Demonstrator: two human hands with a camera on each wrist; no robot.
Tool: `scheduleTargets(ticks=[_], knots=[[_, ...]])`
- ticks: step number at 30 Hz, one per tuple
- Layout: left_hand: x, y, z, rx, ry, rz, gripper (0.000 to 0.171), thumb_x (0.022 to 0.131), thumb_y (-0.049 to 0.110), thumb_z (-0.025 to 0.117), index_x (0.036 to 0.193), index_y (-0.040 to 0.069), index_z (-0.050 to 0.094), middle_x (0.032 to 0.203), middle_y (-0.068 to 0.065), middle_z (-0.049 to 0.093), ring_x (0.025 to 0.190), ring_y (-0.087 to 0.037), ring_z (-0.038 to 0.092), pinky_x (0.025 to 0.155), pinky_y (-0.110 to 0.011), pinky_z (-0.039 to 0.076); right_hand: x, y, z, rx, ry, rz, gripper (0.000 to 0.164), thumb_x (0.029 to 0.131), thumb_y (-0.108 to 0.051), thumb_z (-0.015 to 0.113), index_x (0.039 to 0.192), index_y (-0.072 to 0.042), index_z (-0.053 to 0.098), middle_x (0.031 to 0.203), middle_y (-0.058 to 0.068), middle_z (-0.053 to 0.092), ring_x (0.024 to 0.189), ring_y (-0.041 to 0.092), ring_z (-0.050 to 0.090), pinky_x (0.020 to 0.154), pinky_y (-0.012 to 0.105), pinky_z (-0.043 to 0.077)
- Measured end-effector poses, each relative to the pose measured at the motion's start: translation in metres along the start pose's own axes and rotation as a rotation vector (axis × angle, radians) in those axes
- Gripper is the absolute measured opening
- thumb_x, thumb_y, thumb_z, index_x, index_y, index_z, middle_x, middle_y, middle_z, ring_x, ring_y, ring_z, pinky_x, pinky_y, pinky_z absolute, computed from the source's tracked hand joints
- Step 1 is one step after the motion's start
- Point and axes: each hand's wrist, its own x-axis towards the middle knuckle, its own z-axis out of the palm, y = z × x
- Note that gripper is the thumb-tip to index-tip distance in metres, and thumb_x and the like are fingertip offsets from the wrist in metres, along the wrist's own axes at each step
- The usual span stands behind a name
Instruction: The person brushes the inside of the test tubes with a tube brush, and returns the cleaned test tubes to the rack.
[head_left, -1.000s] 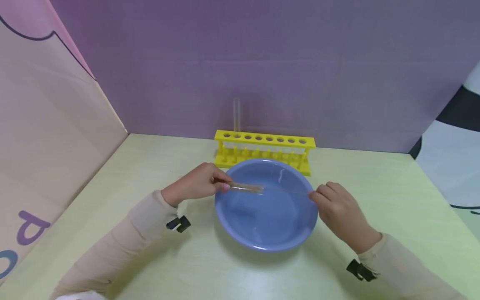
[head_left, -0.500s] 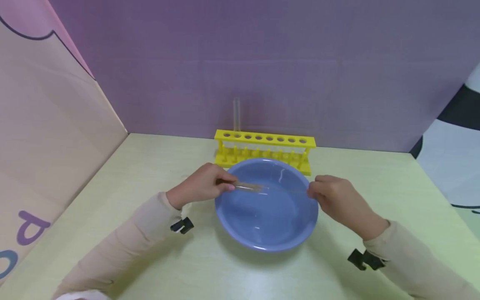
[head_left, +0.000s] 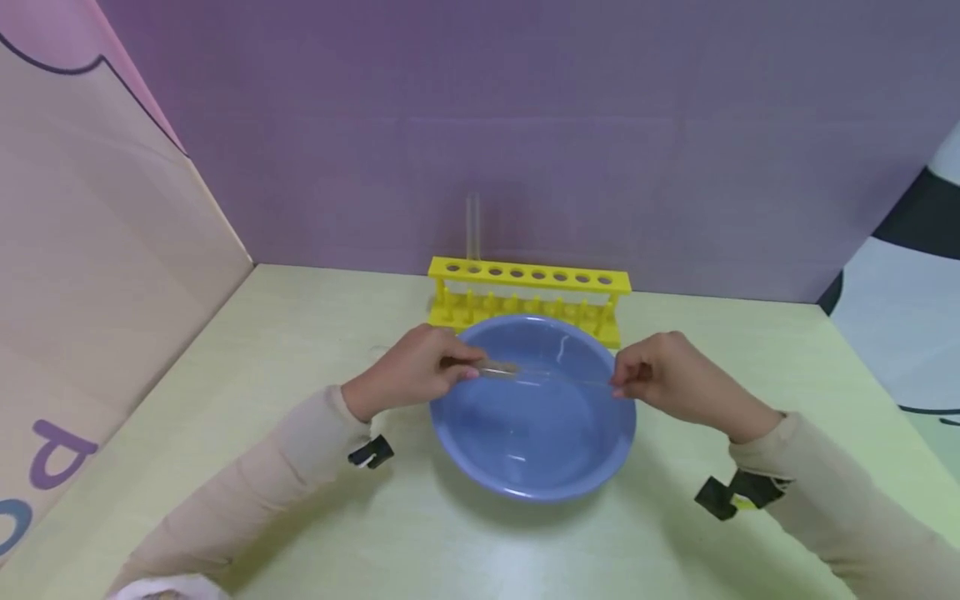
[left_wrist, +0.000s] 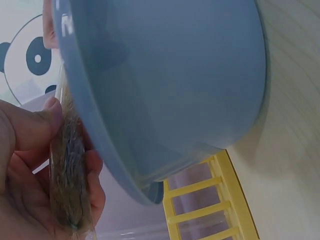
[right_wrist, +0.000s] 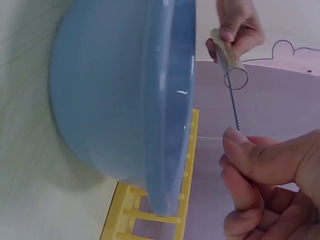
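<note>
My left hand (head_left: 420,367) holds a clear glass test tube (head_left: 498,369) nearly level above the blue basin (head_left: 532,442). Brownish bristles of a test tube brush (left_wrist: 70,175) fill the closed end of the tube, in the left wrist view. Out of the tube's open mouth runs the brush's thin twisted wire handle (right_wrist: 233,107), toward the right. Thumb and fingertips of my right hand (head_left: 671,379) pinch that wire over the basin's right rim; the wire's far end is hidden in the hand.
Behind the basin stands a yellow test tube rack (head_left: 528,275), with one clear test tube (head_left: 473,229) upright in a hole near its left end. A purple backdrop (head_left: 525,133) rises behind the pale table (head_left: 315,308).
My left hand has shifted right with the tube, and the bristles sit deeper inside it. The right hand has risen slightly and turned, still pinching the wire.
</note>
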Motion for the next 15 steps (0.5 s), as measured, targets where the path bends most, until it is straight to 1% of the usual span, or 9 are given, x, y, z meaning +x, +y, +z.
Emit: scheduleTargets(ticks=[5,8,12,15], knots=[[0.002,0.000,0.004,-0.003,0.024,0.001,0.022,0.086,0.009,0.068,0.107,0.002,0.071,0.084,-0.001,0.070,0.064,-0.009,0.050,0.056,-0.023,0.043,0.008,0.003,-0.008,0.125,-0.124,0.143,0.017,0.075,0.001,0.076,0.067,-0.011,0.066,0.062,-0.002,0.062,0.055,0.004,0.048,0.051,0.022,0.044],[0.002,0.001,0.005,0.004,0.032,0.001,0.024,0.086,0.009,0.068,0.109,0.001,0.070,0.087,-0.003,0.071,0.065,-0.010,0.051,0.057,-0.023,0.043,0.012,0.005,-0.011,0.212,-0.184,0.209,0.014,0.075,0.001,0.075,0.068,-0.007,0.066,0.062,0.003,0.063,0.056,0.006,0.050,0.055,0.023,0.047],[0.002,0.003,0.006,0.027,0.050,0.015,0.023,0.085,0.008,0.069,0.107,0.001,0.071,0.086,-0.002,0.071,0.066,-0.010,0.052,0.059,-0.023,0.044,0.016,0.009,-0.012,0.340,-0.258,0.265,0.009,0.077,0.000,0.073,0.072,-0.001,0.066,0.067,0.010,0.065,0.059,0.007,0.054,0.061,0.027,0.051],[0.001,0.004,0.006,0.057,0.066,0.038,0.022,0.085,0.008,0.070,0.106,0.002,0.072,0.087,-0.002,0.072,0.070,-0.011,0.056,0.062,-0.024,0.045,0.019,0.012,-0.012,0.409,-0.296,0.297,0.009,0.077,-0.001,0.073,0.075,0.003,0.065,0.066,0.008,0.063,0.060,0.008,0.053,0.061,0.026,0.050]])
